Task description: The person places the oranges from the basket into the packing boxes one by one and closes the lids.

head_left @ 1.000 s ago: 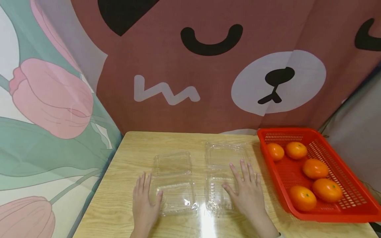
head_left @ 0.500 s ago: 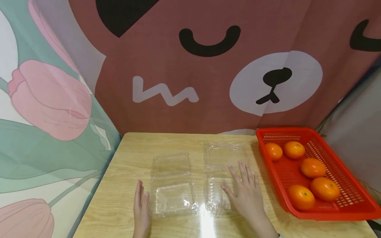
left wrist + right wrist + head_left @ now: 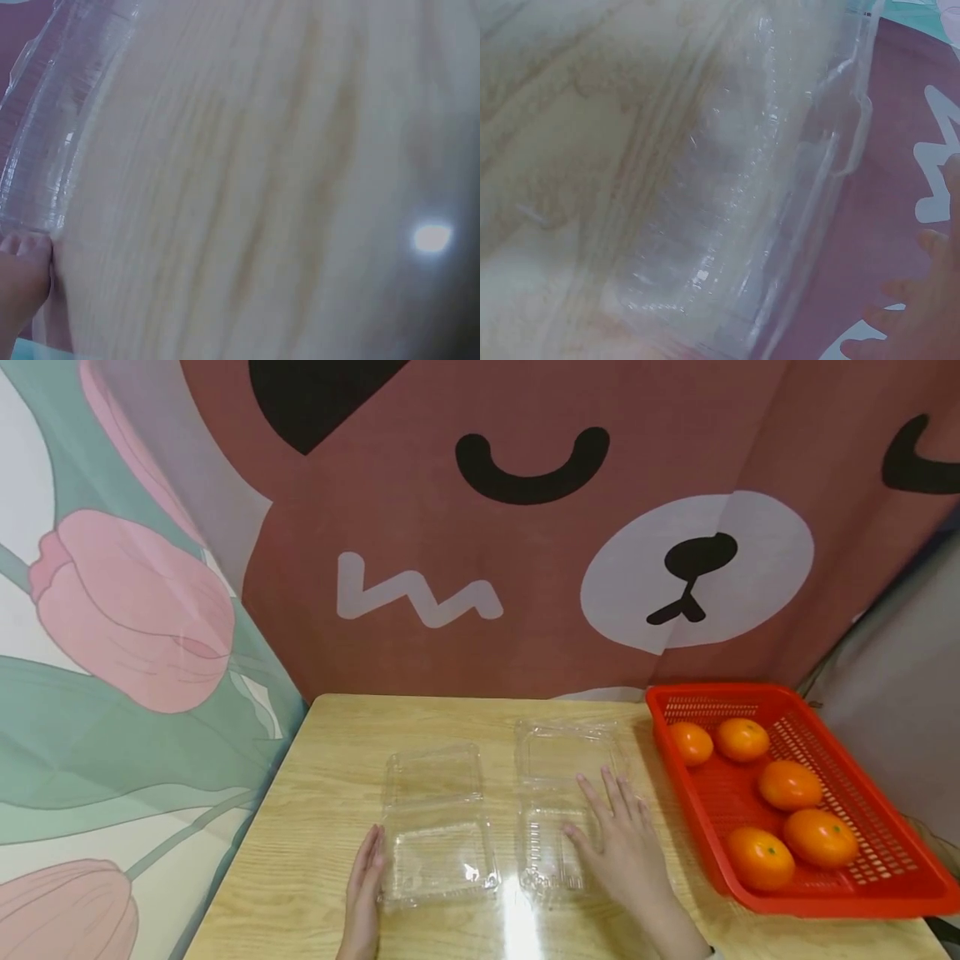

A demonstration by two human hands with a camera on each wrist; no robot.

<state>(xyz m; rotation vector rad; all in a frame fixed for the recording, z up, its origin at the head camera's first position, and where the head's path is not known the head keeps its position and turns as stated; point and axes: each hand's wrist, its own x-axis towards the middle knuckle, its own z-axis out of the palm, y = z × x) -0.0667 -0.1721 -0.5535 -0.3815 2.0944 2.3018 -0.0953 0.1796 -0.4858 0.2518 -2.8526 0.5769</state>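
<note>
Two clear plastic clamshell boxes lie unfolded side by side on the table, a left box [image 3: 442, 856] and a right box [image 3: 547, 847]. My left hand [image 3: 364, 893] stands on edge at the left box's near left side, fingers together and fairly straight. In the left wrist view its fingers [image 3: 22, 277] are close to the box's rim [image 3: 49, 150]; contact cannot be told. Over the right part of the right box, my right hand [image 3: 630, 860] is spread palm down and partly covers it. The right wrist view shows those spread fingers [image 3: 900, 315] apart from one another.
A red plastic basket [image 3: 693, 827] stands on the right of the wooden table [image 3: 300, 827], holding several oranges [image 3: 760, 858]. Behind the table hangs a printed bear curtain [image 3: 420, 660]. A flower-print curtain [image 3: 150, 743] borders the left side.
My left hand has turned from palm down with fingers apart onto its edge, then shifted slightly right towards the left box. The right hand stays nearly where it was.
</note>
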